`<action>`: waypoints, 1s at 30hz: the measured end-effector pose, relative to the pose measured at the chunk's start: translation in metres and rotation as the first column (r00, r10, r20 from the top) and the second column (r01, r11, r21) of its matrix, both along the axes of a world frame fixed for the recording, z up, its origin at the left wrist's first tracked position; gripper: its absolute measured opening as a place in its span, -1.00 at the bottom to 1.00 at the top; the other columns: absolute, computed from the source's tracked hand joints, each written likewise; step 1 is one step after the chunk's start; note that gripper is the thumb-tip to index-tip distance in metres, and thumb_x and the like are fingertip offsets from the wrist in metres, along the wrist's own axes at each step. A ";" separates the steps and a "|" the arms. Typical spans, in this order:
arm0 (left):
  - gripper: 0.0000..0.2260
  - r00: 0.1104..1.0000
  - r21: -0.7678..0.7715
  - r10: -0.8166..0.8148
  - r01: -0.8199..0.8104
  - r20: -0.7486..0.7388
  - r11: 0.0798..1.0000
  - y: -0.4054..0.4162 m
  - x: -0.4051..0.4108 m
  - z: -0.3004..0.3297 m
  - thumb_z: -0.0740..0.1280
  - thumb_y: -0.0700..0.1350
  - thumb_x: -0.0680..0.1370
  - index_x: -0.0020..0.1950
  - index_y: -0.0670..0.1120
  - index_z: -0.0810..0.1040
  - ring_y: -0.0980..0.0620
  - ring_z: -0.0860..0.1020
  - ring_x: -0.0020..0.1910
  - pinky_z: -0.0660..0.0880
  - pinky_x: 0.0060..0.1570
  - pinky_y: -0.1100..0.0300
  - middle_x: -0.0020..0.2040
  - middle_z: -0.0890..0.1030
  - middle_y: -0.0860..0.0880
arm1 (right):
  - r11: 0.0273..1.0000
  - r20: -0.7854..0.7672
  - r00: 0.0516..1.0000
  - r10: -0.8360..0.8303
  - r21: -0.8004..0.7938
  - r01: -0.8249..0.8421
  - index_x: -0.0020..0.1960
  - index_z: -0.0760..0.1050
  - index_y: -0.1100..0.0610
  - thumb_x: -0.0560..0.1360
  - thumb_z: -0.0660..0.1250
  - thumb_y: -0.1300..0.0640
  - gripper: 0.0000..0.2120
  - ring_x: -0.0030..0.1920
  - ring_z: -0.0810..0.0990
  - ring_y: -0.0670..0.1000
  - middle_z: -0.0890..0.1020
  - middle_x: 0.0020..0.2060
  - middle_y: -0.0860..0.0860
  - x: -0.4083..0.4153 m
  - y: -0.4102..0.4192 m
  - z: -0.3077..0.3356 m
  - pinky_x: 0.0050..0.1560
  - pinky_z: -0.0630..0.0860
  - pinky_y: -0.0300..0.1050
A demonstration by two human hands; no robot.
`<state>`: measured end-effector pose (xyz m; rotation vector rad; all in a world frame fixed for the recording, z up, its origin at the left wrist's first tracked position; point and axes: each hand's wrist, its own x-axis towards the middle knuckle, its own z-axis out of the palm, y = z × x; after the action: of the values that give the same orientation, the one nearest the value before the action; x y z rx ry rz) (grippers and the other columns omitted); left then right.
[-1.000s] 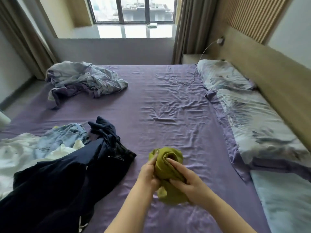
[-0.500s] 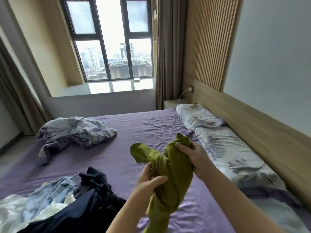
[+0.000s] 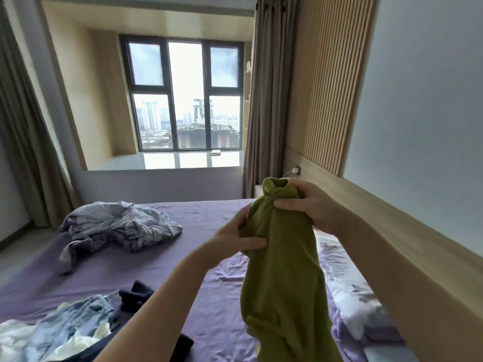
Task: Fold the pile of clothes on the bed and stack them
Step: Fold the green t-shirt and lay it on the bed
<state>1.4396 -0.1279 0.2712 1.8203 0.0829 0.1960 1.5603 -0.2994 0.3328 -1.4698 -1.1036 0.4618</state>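
- The left hand (image 3: 236, 235) grips the olive-green garment (image 3: 283, 270) at its twisted upper part, thumb across the cloth and fingers curled behind it.
- The right hand (image 3: 311, 205) pinches the bunched top of the same garment, fingers wrapped over the knot-like twist just below the open collar or cuff.
- The garment hangs in the air above the bed (image 3: 162, 259), on the side near the headboard, its long body dropping below the bottom of the view; it does not lie on the sheet.
- The rest of the pile (image 3: 70, 333), with pale denim, white cloth and dark navy pieces, sits at the near left corner of the bed, not yet folded.
- A rumpled grey-lilac duvet (image 3: 117, 226) lies toward the far left edge, and patterned pillows (image 3: 347, 283) line the headboard side.
- The step in hand looks like untwisting and opening the garment before folding.
- To do it well, the hands should move apart along the top hem to undo the twist, find the shoulders or seams, then give a light shake so the cloth falls straight.
- The bare purple sheet in the middle of the bed seems the best place to lay it flat, well apart from the pile.
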 end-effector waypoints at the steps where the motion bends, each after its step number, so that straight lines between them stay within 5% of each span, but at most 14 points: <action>1: -0.49 0.999 0.044 -0.025 0.027 -0.047 0.999 -0.002 0.003 0.001 0.50 -0.15 0.43 0.33 0.05 0.43 0.17 0.59 -0.05 0.55 -0.17 0.29 0.09 0.56 0.09 | 1.000 0.013 1.000 -0.027 0.014 0.026 0.03 0.62 0.01 0.40 0.48 0.15 -0.79 -0.02 0.65 -0.02 0.66 -0.07 -0.02 0.001 -0.003 0.001 -0.03 0.57 -0.22; 5: -0.67 0.994 0.182 0.077 -0.063 -0.073 0.981 0.003 0.006 -0.007 0.52 -0.03 0.41 0.05 -0.18 0.60 0.05 0.56 -0.13 0.52 -0.09 0.22 -0.11 0.59 -0.03 | 0.962 0.120 0.954 -0.274 0.039 0.272 0.00 0.62 -0.08 0.38 0.51 0.11 -0.77 -0.08 0.63 -0.11 0.66 -0.11 -0.09 0.012 -0.024 0.002 -0.12 0.55 -0.26; 10: -0.82 0.995 0.060 0.100 -0.101 0.025 0.993 0.024 -0.005 0.004 0.50 0.02 0.40 -0.06 0.00 0.64 0.06 0.64 -0.10 0.55 -0.14 0.27 -0.17 0.68 0.07 | 0.878 0.201 0.863 -0.463 -0.028 0.477 -0.08 0.57 -0.13 0.36 0.52 0.04 -0.80 -0.13 0.57 -0.19 0.62 -0.19 -0.18 0.024 -0.049 -0.010 -0.20 0.42 -0.37; 15: -0.80 0.963 0.100 0.173 -0.197 0.206 0.975 0.038 -0.011 0.022 0.43 -0.03 0.49 0.06 0.26 0.61 0.18 0.59 -0.03 0.53 -0.09 0.34 -0.02 0.63 0.18 | 0.882 0.154 0.872 -0.465 -0.008 0.472 -0.13 0.59 -0.08 0.39 0.49 0.04 -0.89 -0.27 0.58 -0.26 0.61 -0.34 -0.20 0.022 -0.056 -0.018 -0.33 0.46 -0.45; 21: -0.98 0.954 0.186 0.225 -0.262 0.196 0.947 0.055 -0.022 0.037 0.42 -0.03 0.50 -0.11 0.05 0.65 0.16 0.61 -0.19 0.47 -0.26 0.41 -0.19 0.66 0.06 | 0.884 0.152 0.874 -0.462 -0.008 0.468 -0.27 0.56 -0.03 0.45 0.43 0.07 -0.87 -0.29 0.54 -0.20 0.56 -0.45 -0.18 0.023 -0.060 -0.016 -0.33 0.46 -0.36; 26: -0.86 0.967 0.228 0.222 -0.245 0.125 0.942 0.063 -0.030 0.036 0.42 0.00 0.49 -0.14 -0.06 0.57 0.16 0.56 -0.22 0.44 -0.27 0.39 -0.25 0.59 0.04 | 0.907 0.118 0.900 -0.419 0.002 0.421 -0.23 0.58 0.00 0.46 0.42 0.08 -0.90 -0.29 0.56 -0.21 0.58 -0.42 -0.17 0.022 -0.050 -0.021 -0.32 0.48 -0.39; 30: -0.77 0.967 0.070 0.242 -0.247 0.081 0.966 0.059 -0.033 0.036 0.47 0.07 0.39 -0.17 -0.07 0.57 0.11 0.57 -0.22 0.48 -0.28 0.30 -0.29 0.59 0.04 | 0.914 0.074 0.911 -0.405 0.000 0.406 -0.04 0.60 0.07 0.47 0.41 0.18 -0.92 -0.13 0.64 -0.06 0.68 -0.23 -0.07 0.018 -0.041 -0.024 -0.21 0.55 -0.33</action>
<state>1.4065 -0.0687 0.3068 1.8780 0.2529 0.4451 1.5779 -0.3408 0.3087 -1.6887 -0.8177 0.1234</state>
